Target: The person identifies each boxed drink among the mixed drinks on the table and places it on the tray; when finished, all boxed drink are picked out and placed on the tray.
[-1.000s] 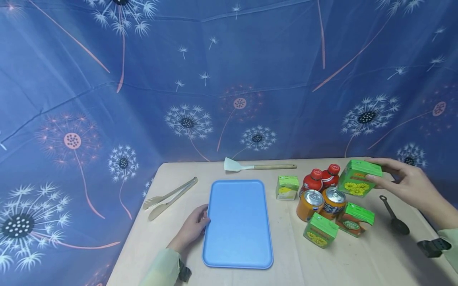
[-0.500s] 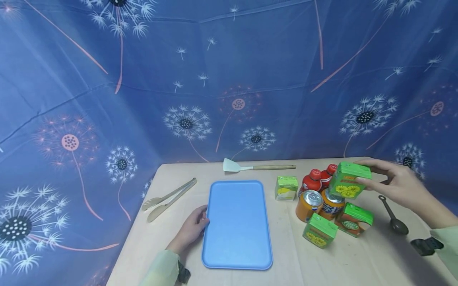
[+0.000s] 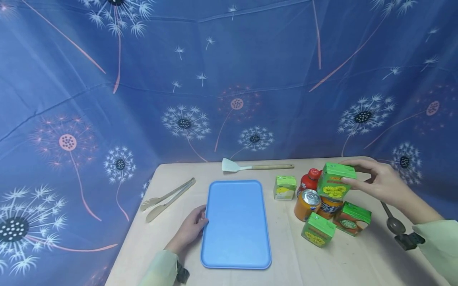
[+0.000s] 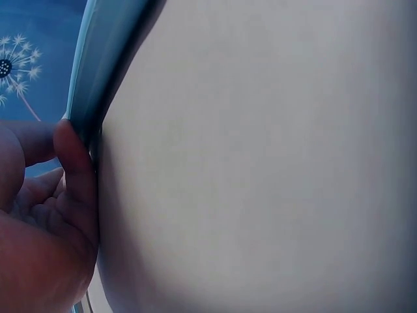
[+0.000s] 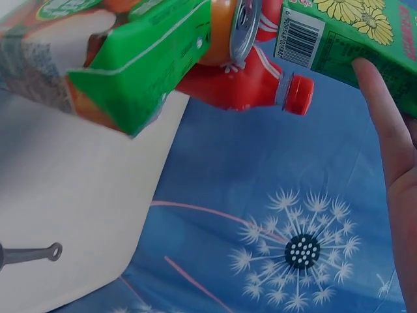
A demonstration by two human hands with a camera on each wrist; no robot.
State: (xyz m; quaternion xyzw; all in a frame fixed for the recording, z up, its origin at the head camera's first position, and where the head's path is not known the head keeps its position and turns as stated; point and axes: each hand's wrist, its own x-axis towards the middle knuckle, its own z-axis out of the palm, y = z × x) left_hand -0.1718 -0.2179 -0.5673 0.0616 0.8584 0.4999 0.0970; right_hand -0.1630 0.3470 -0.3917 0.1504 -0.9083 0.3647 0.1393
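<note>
My right hand (image 3: 381,180) grips a green drink carton (image 3: 336,180) with yellow flowers, holding it up over the group of drinks. In the head view it overlaps an orange can (image 3: 329,207) and hides most of the rear red-capped bottle. In the right wrist view, a finger lies along the lower side of the carton (image 5: 352,39). My left hand (image 3: 191,228) holds the left rim of a blue tray (image 3: 236,226), its fingers curled at the edge. The left wrist view shows the fingertips right at the tray's rim (image 4: 107,65).
Beneath the held carton stand a red-capped bottle (image 3: 310,179), another orange can (image 3: 307,204), a flowered green carton (image 3: 318,230) and a brown-green carton (image 3: 352,218). A yellow-green carton (image 3: 285,188) stands left of them. Tongs (image 3: 168,200), a spatula (image 3: 257,167) and a dark spoon (image 3: 394,224) lie around.
My right hand has carried the green carton leftward from the right of the bottles to over the rear can and bottle. The left hand stays at the tray.
</note>
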